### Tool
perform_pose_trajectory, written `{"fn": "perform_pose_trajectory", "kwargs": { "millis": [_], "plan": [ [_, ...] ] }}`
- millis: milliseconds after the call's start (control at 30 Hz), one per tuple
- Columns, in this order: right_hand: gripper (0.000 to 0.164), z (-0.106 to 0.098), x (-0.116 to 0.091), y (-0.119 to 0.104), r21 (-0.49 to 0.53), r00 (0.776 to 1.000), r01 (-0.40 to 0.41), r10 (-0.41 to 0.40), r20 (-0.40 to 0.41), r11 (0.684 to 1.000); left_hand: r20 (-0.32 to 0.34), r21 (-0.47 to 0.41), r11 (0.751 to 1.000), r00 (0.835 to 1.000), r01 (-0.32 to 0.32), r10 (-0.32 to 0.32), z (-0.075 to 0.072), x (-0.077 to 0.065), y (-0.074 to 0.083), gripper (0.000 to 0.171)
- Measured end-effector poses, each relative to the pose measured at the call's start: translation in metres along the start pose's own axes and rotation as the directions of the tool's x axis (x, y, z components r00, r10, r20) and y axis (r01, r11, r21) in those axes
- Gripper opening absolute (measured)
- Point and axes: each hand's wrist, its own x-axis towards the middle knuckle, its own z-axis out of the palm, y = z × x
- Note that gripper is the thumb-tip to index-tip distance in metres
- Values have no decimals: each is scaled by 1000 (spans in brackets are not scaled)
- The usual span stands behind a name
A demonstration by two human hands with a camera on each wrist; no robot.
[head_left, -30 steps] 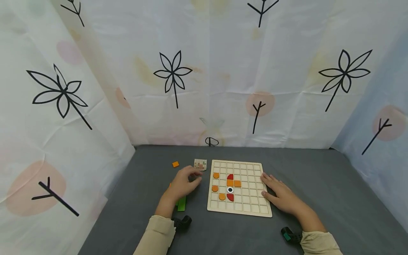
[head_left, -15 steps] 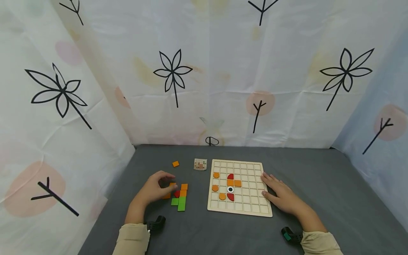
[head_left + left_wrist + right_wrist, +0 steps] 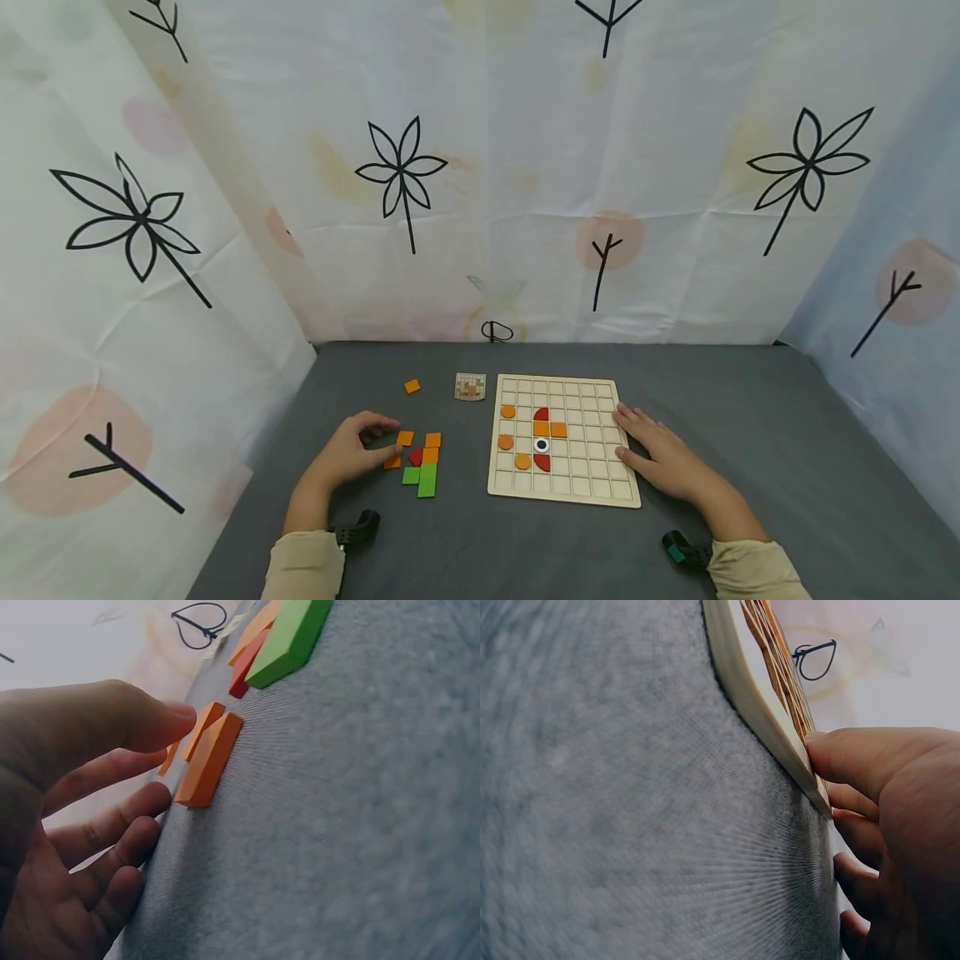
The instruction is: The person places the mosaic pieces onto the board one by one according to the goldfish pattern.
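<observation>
My left hand (image 3: 354, 450) hovers at the left side of a loose group of pieces, thumb and fingers spread apart with nothing between them. Nearest to it lie an orange square (image 3: 405, 438) and another orange square (image 3: 210, 765), right by the thumb in the left wrist view. My right hand (image 3: 663, 458) rests on the right edge of a pale wooden grid board (image 3: 592, 492), fingers extended, thumb on the rim. On the board sit orange discs (image 3: 507, 412), red quarter-rounds (image 3: 542, 462), two orange squares (image 3: 558, 430) and a white-and-black eye piece (image 3: 542, 446).
Beside the left hand lie a red piece (image 3: 416, 457), more orange squares (image 3: 432, 439), a green square (image 3: 411, 475) and a green rectangle (image 3: 427, 481). Farther back are a lone orange square (image 3: 412, 387) and a small pattern card (image 3: 470, 387). Printed cloth (image 3: 480, 275) walls the grey table's back.
My left hand has moved left from beside the board, near the card, to the loose pieces, uncovering several of them. My right hand stays at the board's edge.
</observation>
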Motion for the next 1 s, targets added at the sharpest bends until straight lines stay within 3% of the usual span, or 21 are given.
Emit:
{"fn": "perform_pose_trajectory", "kwargs": {
  "millis": [367, 700, 1000],
  "plan": [
    [67, -1, 1, -1, -11, 1000, -2, 2, -1, 1000, -10, 30, 999, 1000, 18, -18, 6, 2, 1, 30],
    [67, 0, 1, 0, -13, 1000, 2, -2, 2, 1000, -33, 33, 995, 995, 95, -94, 11, 5, 3, 28],
    [67, 0, 1, 0, -12, 1000, 3, -3, -1, 1000, -40, 30, 995, 995, 93, -91, 12, 5, 3, 28]
  ]
}}
